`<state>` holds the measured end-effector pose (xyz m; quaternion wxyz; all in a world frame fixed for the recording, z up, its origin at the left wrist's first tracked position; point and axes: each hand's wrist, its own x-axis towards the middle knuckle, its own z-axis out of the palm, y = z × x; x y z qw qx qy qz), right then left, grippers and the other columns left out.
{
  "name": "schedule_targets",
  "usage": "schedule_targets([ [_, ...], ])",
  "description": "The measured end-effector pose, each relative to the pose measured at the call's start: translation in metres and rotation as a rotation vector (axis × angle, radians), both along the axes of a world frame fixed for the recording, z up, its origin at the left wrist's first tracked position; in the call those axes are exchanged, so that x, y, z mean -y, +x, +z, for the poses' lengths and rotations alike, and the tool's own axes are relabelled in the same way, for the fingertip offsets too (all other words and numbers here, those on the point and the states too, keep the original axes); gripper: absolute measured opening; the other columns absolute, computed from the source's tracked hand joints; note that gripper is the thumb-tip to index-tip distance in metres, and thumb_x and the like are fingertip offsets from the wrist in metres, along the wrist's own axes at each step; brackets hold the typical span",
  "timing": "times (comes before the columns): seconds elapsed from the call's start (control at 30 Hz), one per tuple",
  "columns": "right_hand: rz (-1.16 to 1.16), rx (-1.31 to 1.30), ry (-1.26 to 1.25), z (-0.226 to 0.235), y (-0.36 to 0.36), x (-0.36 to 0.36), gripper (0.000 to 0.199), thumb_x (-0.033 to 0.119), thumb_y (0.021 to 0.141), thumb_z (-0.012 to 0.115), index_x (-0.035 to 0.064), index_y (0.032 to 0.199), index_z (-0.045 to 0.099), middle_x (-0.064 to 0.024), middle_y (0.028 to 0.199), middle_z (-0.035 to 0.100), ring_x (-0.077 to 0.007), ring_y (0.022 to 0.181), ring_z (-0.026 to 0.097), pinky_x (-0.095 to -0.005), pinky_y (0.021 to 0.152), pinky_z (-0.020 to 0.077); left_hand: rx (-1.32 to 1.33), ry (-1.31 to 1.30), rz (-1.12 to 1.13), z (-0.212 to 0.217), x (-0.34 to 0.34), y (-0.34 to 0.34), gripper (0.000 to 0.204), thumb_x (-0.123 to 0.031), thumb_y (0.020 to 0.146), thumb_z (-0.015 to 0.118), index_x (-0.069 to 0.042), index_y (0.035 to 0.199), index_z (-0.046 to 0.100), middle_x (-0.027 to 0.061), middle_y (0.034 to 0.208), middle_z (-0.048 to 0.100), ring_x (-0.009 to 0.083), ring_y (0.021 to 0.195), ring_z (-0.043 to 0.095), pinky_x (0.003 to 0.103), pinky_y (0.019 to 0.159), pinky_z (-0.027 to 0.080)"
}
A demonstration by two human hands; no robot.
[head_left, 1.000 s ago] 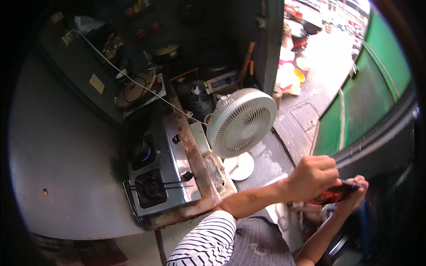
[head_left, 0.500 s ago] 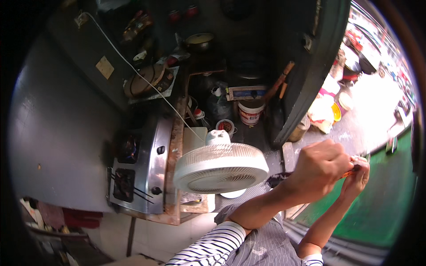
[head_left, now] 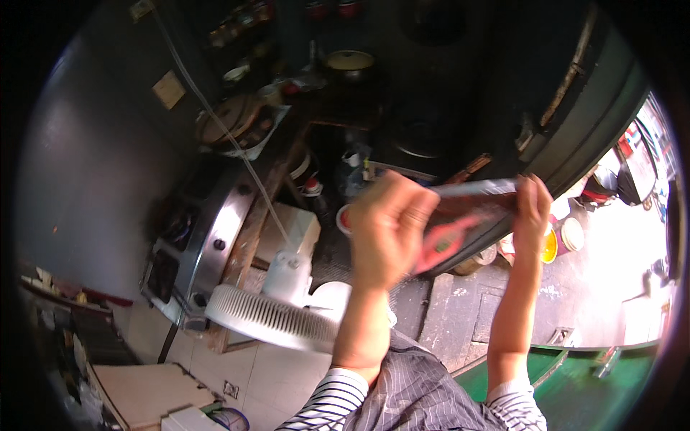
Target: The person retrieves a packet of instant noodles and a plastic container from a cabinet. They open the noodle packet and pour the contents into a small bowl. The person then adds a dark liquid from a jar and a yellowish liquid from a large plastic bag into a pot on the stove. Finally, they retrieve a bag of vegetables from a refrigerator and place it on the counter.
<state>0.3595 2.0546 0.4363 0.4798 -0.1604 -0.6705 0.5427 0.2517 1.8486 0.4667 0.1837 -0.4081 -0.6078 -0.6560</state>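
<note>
A thin, see-through plastic bag (head_left: 467, 226) with a red patch is stretched between my two hands, blurred by motion. My left hand (head_left: 390, 226) is closed on its left edge, with the back of the hand showing. My right hand (head_left: 530, 208) pinches the upper right corner between thumb and fingers. Whatever the bag may contain I cannot make out. Just below and left of my left hand stands a white fan (head_left: 277, 316), apart from it.
At the left a steel gas stove (head_left: 223, 226) sits on a wooden table, with a white power cord (head_left: 208, 108) running down to the fan. Further back are a round lidded pan (head_left: 233, 118) and a pot (head_left: 350, 61). Yellow tubs (head_left: 550, 246) stand outside the doorway at right.
My hands have moved left and apart, spreading the bag that was bunched between them. The view has turned, so the fan sits lower and further left.
</note>
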Motion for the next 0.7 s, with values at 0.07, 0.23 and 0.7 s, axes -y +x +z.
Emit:
schedule_targets([
  [0.07,0.054,0.141,0.136,-0.003,-0.041,-0.024,0.021,0.022,0.091,0.055,0.0022,0.085,0.058,0.0046,0.067,0.050,-0.0037,0.065,0.043,-0.0184,0.057,0.0348,0.106,-0.012,0.013,-0.004,-0.011,-0.031,0.022,-0.013,0.087,0.057,-0.001,0.070,0.053,-0.0008,0.058,0.047,0.0066,0.054,0.041,0.022,0.050,0.033],
  [0.23,-0.044,0.061,0.025,-0.005,-0.129,-0.031,0.032,0.008,0.082,0.061,0.0003,0.111,0.049,-0.0058,0.095,0.057,-0.0125,0.080,0.054,-0.0239,0.068,0.0438,0.127,-0.038,0.176,-0.012,-0.065,-0.090,0.019,-0.011,0.083,0.060,0.000,0.068,0.053,0.0123,0.059,0.051,0.0238,0.050,0.049,0.031,0.048,0.036],
  [0.7,0.125,0.122,0.334,-0.070,-0.324,-0.041,0.021,0.011,0.078,0.062,0.0000,0.095,0.057,-0.0121,0.084,0.059,-0.0251,0.075,0.059,-0.0308,0.065,0.0463,0.197,-0.162,0.386,-0.046,-0.181,-0.247,0.017,-0.005,0.082,0.059,0.001,0.067,0.054,0.0145,0.059,0.051,0.0242,0.048,0.051,0.032,0.044,0.037],
])
